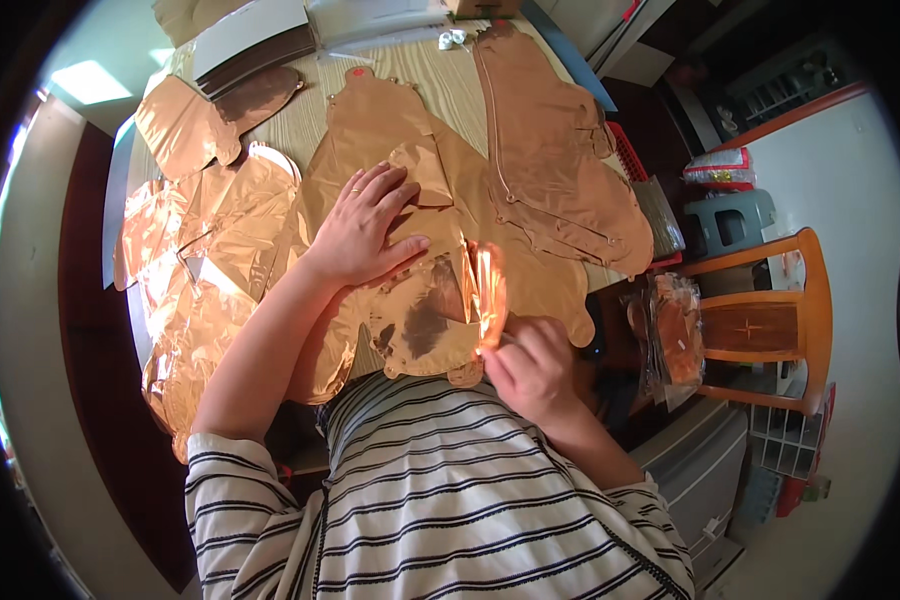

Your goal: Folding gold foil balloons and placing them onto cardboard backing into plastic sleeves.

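A flat, copper-coloured foil balloon (370,125) lies uninflated on the table in front of me. My left hand (372,225) rests palm down on it, fingers stretched out and a ring on one of them. At the balloon's near right part, my right hand (535,370) pinches the edge of a lifted, folded strip of foil (488,290) that catches the light. Dark reflections show on the smooth foil between the hands. The balloon's near edge, with small rounded tabs, reaches my striped top.
More copper foil balloons lie crumpled at the left (220,220) and stacked flat at the right (560,150). A grey-white box (250,40) stands at the back left. To the right are a red basket (625,150), a wooden chair (750,325) with bagged foil pieces, and a grey-green stool (732,220).
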### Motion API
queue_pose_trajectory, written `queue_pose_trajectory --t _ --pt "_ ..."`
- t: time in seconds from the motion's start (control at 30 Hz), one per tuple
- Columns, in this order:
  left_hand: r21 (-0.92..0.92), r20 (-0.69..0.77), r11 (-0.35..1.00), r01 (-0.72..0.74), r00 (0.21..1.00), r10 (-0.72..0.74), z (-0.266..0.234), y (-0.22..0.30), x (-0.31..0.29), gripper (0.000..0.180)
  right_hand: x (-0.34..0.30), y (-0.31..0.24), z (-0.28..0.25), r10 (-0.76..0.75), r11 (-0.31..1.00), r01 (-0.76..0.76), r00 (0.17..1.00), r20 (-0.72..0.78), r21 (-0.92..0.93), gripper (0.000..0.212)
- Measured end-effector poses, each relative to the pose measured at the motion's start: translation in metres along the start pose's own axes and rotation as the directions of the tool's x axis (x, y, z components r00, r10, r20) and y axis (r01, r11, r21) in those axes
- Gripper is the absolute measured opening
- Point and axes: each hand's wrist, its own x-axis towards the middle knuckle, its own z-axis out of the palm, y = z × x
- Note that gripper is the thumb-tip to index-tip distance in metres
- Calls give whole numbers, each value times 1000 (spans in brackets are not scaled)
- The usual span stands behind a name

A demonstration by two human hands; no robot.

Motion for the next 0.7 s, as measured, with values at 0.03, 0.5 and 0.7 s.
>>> queue_pose_trajectory --t 0.03,0.5,0.7 --pt "8 -3 1000 4 1000 -4 1 2 1 67 9 -1 2 -77 997 77 997 17 -8 15" --pt "13 -7 1000 20 1000 -20 2 3 1 70 31 64 26 -59 995 68 991 123 -70 32" --pt "16 -8 1000 11 1000 -11 4 0 0 68 34 56 31 -109 979 150 958 266 -140 53"
